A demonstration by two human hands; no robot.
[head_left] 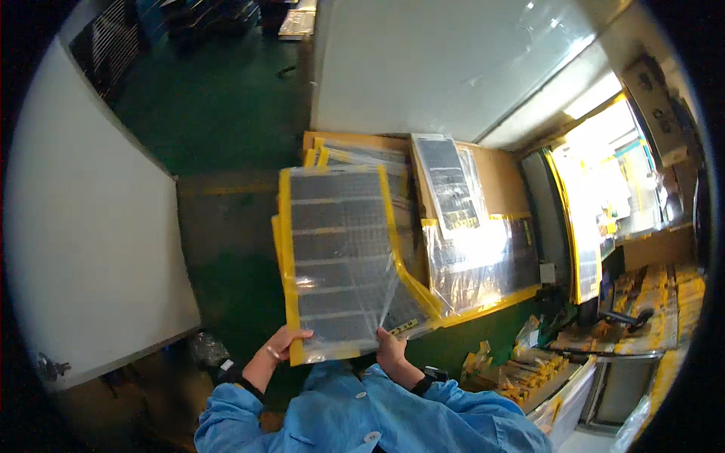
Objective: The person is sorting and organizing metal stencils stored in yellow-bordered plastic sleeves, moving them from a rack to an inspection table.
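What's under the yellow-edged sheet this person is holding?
Beneath the held sheet, other yellow-edged sheets show at its left and lower right; brown cardboard shows beyond its far edge. What lies under its middle is covered, so I can't count the sheets.

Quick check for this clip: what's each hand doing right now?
Left hand: closed, holding the lower left corner of a yellow-edged dark sheet, thumb on top.
Right hand: closed, holding the same sheet's lower right corner.
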